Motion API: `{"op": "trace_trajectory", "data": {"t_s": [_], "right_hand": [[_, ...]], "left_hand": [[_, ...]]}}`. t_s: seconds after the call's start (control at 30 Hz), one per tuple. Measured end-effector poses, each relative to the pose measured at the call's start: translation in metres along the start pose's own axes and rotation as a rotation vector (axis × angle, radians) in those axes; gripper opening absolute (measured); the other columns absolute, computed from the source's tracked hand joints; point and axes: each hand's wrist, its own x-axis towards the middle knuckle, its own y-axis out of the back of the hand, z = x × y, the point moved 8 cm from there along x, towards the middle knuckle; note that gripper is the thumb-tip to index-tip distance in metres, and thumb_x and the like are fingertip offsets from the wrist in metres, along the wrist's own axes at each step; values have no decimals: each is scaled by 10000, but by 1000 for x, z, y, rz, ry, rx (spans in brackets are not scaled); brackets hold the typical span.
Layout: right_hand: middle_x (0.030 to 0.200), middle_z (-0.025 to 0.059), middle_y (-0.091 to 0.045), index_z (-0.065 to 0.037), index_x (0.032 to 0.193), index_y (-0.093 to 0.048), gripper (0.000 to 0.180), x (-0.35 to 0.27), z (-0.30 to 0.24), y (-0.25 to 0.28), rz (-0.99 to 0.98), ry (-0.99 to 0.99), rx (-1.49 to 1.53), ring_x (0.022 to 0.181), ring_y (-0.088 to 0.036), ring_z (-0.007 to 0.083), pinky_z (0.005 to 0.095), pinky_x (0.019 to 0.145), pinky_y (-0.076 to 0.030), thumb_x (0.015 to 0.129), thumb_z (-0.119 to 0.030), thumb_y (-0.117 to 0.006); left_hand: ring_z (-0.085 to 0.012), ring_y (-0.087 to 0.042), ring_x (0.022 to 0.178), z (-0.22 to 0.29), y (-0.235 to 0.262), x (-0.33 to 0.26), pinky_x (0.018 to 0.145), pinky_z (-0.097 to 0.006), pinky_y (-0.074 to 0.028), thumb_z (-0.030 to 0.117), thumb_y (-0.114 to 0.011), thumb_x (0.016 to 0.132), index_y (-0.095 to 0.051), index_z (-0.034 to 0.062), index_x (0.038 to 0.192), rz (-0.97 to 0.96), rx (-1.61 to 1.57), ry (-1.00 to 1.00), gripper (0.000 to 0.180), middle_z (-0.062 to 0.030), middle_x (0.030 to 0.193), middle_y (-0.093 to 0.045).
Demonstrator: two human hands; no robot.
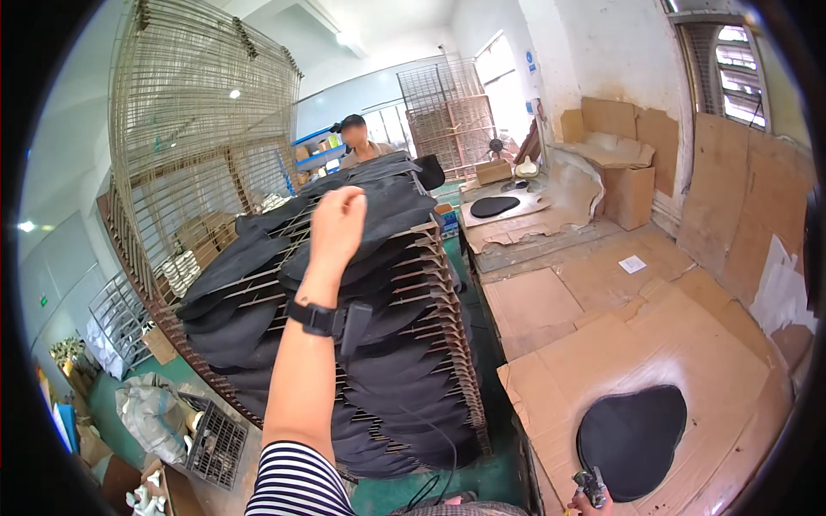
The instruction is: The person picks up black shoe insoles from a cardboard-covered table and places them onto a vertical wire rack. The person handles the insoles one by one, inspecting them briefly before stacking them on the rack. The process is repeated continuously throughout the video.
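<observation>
Left hand (337,225): raised, fingers curled down onto a black, flat, teardrop-shaped fabric piece (379,211) lying on the top tier of the rusty metal wire drying rack (447,344); whether the piece is pinched or only pressed, cannot tell. Black strap with a small black device on the wrist.

Right hand (592,500): at the lower edge, right of the rack, closed around a small dark metal tool (590,485); only part of the hand shows.

Drying rack: slanted tiers, nearly all loaded with like black fabric pieces, overlapping from top to bottom.

Progress, as judged: the rack looks close to full. One more black teardrop piece (632,439) lies flat on the brown cardboard-covered worktable (602,344) right of the rack, just beside the right hand; another black piece (494,206) rests on cardboard further back, beyond the rack's top. These two appear not yet racked.

Surroundings:
- Tall empty wire racks (198,138), left of and behind the loaded rack
- Second stack of wire racks (447,112), behind it near the window
- A person (357,142) standing beyond the rack's top end
- Grey sack (151,413) and dark plastic crate (215,443) on the green floor, lower left of the rack
- Cardboard sheets (740,189) leaning on the wall, far right

Obstruction: the narrow green floor gap between rack and worktable is the only passage
</observation>
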Motion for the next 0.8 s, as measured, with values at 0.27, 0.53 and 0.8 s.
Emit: {"op": "trace_trajectory", "data": {"t_s": [0.27,0.53,0.8], "right_hand": [[901,31,-539,-108,1265,-503,472,25,35,-14,-150,-124,-128,735,-512,119,270,492,-442,893,-355,-658],[1161,79,-574,-108,1380,-406,519,80,19,-83,-244,13,-227,909,-560,191,346,738,-496,918,-227,-610],[723,97,-619,-44,1043,-563,326,116,-1,-160,-170,124,-414,538,-574,219,342,464,-434,879,-317,-630]], "left_hand": [[-364,-452,1231,-148,234,39,1037,-419,-361,245,-655,753,-546,-20,1205,598,482,260,535,-228,1270,-512],[-377,-385,1312,-227,399,38,1091,-415,-315,244,-668,735,-396,-23,1372,620,643,540,742,-231,1433,-374],[-365,-406,1300,-292,404,63,1073,-415,-341,243,-717,707,-356,-35,1388,461,674,511,819,-216,1410,-415]]}}
